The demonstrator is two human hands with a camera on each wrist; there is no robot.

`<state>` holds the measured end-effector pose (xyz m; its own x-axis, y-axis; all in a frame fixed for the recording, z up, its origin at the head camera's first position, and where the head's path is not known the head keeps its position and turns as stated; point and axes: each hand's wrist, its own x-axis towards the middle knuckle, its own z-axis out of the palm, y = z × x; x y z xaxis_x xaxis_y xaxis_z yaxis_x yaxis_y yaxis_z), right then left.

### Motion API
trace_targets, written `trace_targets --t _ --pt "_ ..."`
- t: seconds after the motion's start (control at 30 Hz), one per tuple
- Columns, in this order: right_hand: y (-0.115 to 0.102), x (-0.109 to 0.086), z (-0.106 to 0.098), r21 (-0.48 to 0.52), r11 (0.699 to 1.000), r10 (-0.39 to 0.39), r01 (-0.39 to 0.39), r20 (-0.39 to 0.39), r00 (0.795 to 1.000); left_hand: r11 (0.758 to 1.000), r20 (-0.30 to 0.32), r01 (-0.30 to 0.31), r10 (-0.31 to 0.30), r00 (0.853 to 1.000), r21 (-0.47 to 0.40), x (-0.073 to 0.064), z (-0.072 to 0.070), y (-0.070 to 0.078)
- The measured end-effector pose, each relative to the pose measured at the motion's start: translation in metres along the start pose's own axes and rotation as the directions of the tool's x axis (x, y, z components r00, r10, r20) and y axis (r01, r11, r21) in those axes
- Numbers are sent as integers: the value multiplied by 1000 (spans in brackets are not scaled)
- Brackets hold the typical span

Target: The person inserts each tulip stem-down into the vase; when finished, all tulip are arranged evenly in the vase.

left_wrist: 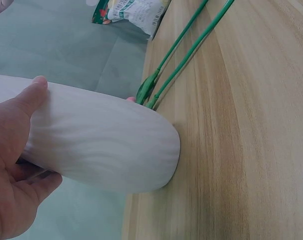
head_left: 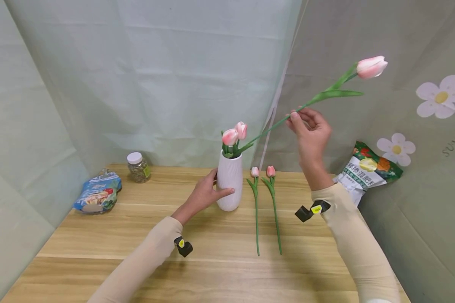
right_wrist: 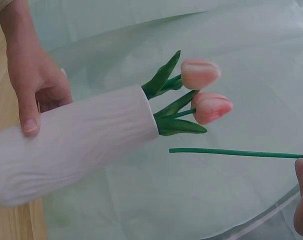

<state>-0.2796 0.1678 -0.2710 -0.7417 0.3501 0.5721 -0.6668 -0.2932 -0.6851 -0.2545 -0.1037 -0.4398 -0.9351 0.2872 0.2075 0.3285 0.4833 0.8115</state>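
Observation:
A white ribbed vase (head_left: 229, 181) stands upright on the wooden table, and two pink tulips (head_left: 230, 136) rise from its mouth. My left hand (head_left: 204, 192) grips the vase around its side, thumb across the front; the left wrist view shows the thumb and fingers on either side of the vase (left_wrist: 106, 135). Up and to the right, my right hand (head_left: 312, 132) pinches the green stem of another pink tulip (head_left: 371, 67), its bloom pointing up and right. In the right wrist view the lower end of that stem (right_wrist: 216, 152) is apart from the vase's rim.
Two more tulips (head_left: 256, 210) lie side by side on the table (head_left: 212, 265), right of the vase. A jar with a white lid (head_left: 138, 167) and a blue packet (head_left: 98, 191) are at the left. A green and white bag (head_left: 368, 170) leans at the right. Curtains hang behind.

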Motion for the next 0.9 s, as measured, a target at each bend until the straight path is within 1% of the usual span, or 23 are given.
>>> trace_targets --t 0.13,0.43,0.63,0.73,0.9 --pt "3 0 4 13 1000 11 -11 3 1000 1000 -2 0 0 1000 -5 1 0 0" --pt "6 -4 7 3 999 34 -34 8 999 1000 -6 3 -3 1000 10 0 0 1" --pt "9 -5 7 9 999 33 -33 11 999 1000 -3 14 -14 1000 8 0 1 0" --pt "10 -5 7 24 999 30 -30 6 1000 1000 -4 9 -9 1000 7 0 1 0" --pt "11 -6 7 13 999 31 -31 18 999 1000 -6 6 -6 1000 1 0 0 1"
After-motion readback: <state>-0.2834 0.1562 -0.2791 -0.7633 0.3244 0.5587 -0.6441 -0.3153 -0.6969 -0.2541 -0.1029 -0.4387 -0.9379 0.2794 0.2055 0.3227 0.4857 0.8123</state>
